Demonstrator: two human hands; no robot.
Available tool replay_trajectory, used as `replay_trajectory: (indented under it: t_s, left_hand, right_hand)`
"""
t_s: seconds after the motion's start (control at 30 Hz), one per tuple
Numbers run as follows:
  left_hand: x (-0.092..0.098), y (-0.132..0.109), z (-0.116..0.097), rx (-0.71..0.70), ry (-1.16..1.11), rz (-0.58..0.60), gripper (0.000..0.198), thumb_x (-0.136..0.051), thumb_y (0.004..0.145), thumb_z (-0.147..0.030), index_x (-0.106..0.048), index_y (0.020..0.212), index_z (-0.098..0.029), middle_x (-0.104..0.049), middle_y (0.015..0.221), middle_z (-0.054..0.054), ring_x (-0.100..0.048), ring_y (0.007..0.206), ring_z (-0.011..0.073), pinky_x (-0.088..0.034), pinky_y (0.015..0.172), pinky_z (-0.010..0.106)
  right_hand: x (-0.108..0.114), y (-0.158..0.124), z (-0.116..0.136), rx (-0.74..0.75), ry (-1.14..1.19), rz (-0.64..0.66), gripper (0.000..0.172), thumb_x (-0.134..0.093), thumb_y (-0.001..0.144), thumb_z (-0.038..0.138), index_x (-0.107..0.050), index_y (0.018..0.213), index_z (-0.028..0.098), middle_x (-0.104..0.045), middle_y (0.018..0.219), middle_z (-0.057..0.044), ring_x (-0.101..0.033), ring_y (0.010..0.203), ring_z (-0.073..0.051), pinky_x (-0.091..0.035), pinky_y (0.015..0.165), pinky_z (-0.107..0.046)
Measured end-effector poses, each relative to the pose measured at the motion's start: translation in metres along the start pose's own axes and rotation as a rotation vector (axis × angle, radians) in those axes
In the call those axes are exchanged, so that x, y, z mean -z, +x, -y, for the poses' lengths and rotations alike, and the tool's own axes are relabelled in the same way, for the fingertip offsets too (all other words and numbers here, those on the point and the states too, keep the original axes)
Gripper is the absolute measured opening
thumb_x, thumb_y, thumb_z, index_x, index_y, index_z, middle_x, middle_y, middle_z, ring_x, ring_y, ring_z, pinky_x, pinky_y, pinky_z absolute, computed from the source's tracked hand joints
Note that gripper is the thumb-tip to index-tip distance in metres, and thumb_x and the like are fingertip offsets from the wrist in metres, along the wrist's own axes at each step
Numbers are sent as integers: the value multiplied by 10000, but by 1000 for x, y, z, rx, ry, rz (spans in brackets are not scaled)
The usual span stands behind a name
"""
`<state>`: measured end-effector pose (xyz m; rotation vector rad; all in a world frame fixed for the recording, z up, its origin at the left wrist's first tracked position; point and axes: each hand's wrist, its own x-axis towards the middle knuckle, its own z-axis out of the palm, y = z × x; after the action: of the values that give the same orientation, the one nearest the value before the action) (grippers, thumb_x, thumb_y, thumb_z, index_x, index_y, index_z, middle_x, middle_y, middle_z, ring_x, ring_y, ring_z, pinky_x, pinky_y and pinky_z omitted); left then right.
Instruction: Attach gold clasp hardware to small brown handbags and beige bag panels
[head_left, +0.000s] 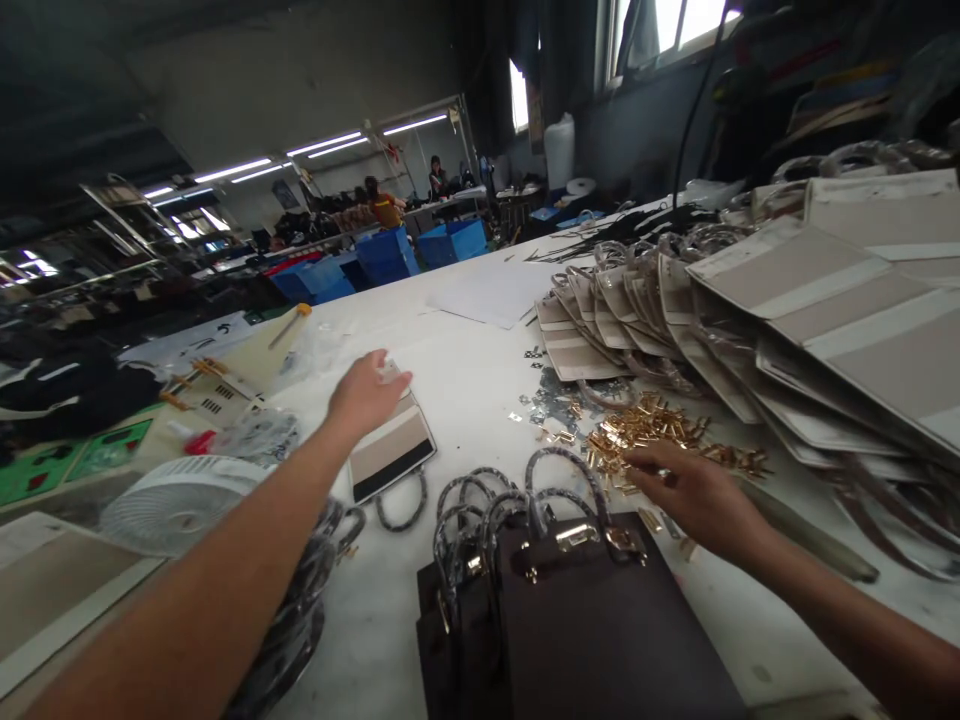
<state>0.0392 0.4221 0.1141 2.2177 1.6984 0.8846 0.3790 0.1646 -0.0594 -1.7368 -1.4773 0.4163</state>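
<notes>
My left hand reaches out over the table, with thumb and fingers closed on the far end of a beige bag panel. That panel has a black stripe and a dark cord handle toward me. At the near side of a heap of small gold metal fittings is my right hand, fingers curled together; what they hold is hidden. Dark brown bag panels with wrapped handles and gold hardware lie stacked in front of me.
Beige bag panels with handles pile up on the right. Small dark metal plates lie beside the gold heap. At left are a white fan, plastic bags and a green sheet. Blue bins and people stand farther back.
</notes>
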Motion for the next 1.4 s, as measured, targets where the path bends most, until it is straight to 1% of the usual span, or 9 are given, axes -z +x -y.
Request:
replay_trajectory:
  t_s: [0.13, 0.2, 0.33, 0.43, 0.53, 0.63, 0.87, 1.13, 1.4]
  left_hand:
    - [-13, -101, -81, -82, -195, 84, 445, -638, 986, -447, -609, 1374, -230, -688, 1327, 71, -680, 1034, 201, -567, 886, 340]
    - [-18, -166, -96, -38, -352, 158, 468, -625, 982, -490, -589, 1399, -282, -683, 1306, 58, -680, 959, 191, -572, 803, 323]
    - [-36, -271, -64, 145, -322, 158, 474, -682, 898, -419, -625, 1345, -272, -692, 1186, 68, -665, 898, 214, -574, 745, 348]
    - [-45, -307, -33, 164, -276, 111, 479, -689, 870, -370, -635, 1329, -246, -661, 1287, 93, -659, 1043, 256, -582, 892, 420]
    - [-45, -313, -27, 81, -230, 83, 490, -703, 844, -296, -647, 1327, -241, -640, 1354, 100, -631, 1188, 290, -551, 1025, 483]
    - [-45, -301, -38, -43, -142, 88, 495, -742, 831, -282, -677, 1321, -252, -629, 1405, 99, -571, 1319, 328, -479, 1139, 543]
    - [-53, -278, -56, -198, -38, 100, 270, -751, 867, -255, -768, 1137, -268, -674, 1295, 96, -618, 1214, 327, -547, 1032, 539]
    - [-29, -325, -34, -115, -296, -17, 118, -602, 908, -210, -686, 988, -234, -599, 1399, 111, -595, 1305, 294, -495, 1100, 525]
    - [-28, -335, 7, 83, -292, -57, 209, -603, 897, -380, -698, 1009, -232, -663, 1319, 116, -624, 1271, 324, -494, 1109, 579]
  right_hand:
    - [-22, 57, 19, 80, -353, 121, 294, -549, 1003, 373, -769, 1176, 284, -746, 1222, -53, -702, 1067, -245, -534, 872, -332]
    - [-35, 81, 26, 73, -486, 191, 283, -596, 984, 354, -768, 1199, 288, -740, 1250, -63, -680, 1128, -266, -518, 896, -343]
    - [-54, 105, 24, 95, -535, 277, 157, -718, 891, 313, -812, 1003, 254, -778, 1108, -91, -701, 1011, -288, -504, 850, -355]
    - [-57, 106, 19, 103, -533, 272, 147, -690, 911, 307, -810, 912, 221, -783, 1015, -110, -702, 942, -285, -492, 831, -358]
    - [-47, 100, 25, 115, -497, 196, 222, -618, 955, 287, -807, 872, 206, -774, 975, -115, -695, 943, -285, -484, 844, -363]
    - [-27, 80, 43, 136, -428, 62, 328, -503, 1030, 342, -804, 1079, 221, -747, 1143, -102, -676, 1027, -256, -492, 891, -342]
    - [15, -13, 50, 165, 46, -275, 323, -606, 973, 485, -792, 1024, 226, -739, 964, -56, -677, 895, -239, -522, 832, -346]
    - [25, -43, -31, 47, -426, -136, 341, -532, 970, 440, -797, 1090, 262, -742, 1157, -81, -702, 996, -285, -541, 812, -390]
    - [-20, 16, 32, 131, -397, 76, 291, -564, 1001, 350, -777, 1182, 271, -712, 1286, -80, -661, 1142, -269, -515, 922, -366]
